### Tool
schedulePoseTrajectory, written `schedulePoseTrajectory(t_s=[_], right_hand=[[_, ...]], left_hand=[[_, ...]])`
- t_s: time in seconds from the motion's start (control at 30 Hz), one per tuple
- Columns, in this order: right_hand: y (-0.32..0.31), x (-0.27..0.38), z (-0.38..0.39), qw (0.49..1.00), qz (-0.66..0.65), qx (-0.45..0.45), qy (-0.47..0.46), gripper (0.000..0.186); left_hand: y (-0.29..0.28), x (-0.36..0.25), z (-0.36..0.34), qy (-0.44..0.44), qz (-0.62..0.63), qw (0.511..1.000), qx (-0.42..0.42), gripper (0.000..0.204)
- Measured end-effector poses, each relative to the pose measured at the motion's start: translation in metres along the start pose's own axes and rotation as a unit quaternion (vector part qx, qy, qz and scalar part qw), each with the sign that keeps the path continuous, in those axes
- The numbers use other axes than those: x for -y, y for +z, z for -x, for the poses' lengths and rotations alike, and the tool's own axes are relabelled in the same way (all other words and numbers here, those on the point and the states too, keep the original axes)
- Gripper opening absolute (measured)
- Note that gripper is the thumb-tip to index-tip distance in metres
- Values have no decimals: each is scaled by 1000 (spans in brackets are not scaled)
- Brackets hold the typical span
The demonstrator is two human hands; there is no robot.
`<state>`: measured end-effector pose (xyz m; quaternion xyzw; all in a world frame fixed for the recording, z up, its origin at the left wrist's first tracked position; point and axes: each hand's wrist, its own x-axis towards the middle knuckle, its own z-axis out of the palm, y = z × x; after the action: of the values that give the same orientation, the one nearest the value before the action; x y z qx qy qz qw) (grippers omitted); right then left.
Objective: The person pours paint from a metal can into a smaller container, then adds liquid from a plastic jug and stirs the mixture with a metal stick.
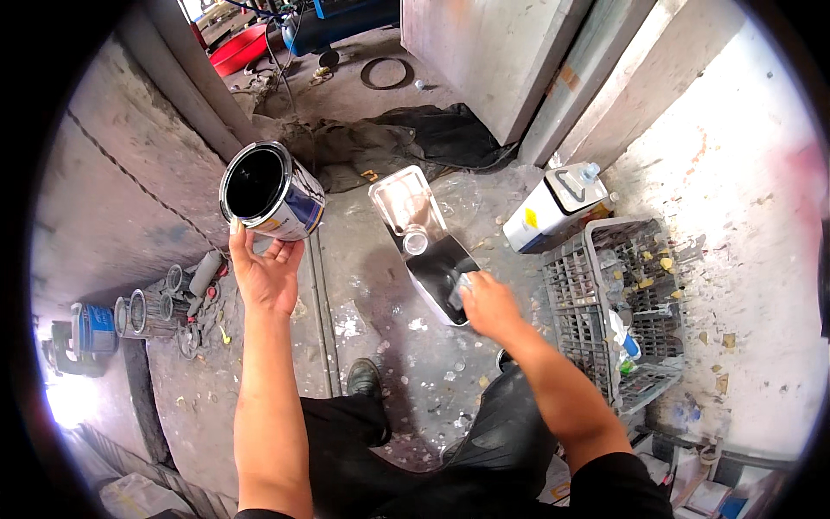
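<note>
On the left, my left hand (268,278) holds up a round paint can (300,206) from beneath, fingers closed round its lower side. The can is tilted, its open mouth dark inside, its wall white and blue. At centre, a rectangular metal tin (430,303) stands on the floor, its top cut and folded back as a lid (406,195) with a round spout (416,240). My right hand (493,307) is at the tin's near right edge, fingers closed on a crumpled, pale grey wad (460,290). Whether the wad is cloth or plastic, I cannot tell.
A white tin with a handle (553,212) and a grey plastic crate (596,294) stand along the right wall. Several dirty cans (143,313) and a blue bucket (93,329) line the left wall. Dark cloth (432,138) lies across the doorway; a metal rail (322,311) crosses the floor.
</note>
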<state>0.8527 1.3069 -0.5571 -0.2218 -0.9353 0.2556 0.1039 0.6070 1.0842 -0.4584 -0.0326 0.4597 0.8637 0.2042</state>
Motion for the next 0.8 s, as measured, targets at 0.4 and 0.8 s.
schedulePoseTrajectory(t_s=[0.4,0.8], right_hand=[[-6,-5,4,999,-5,34,22,24],[-2,-3,8,1000,-12,17,2,22]], left_hand=[[-4,2,-3,1,-14,1000,-15,104],[-3,2,-1,3,-24,1000,-9,103]])
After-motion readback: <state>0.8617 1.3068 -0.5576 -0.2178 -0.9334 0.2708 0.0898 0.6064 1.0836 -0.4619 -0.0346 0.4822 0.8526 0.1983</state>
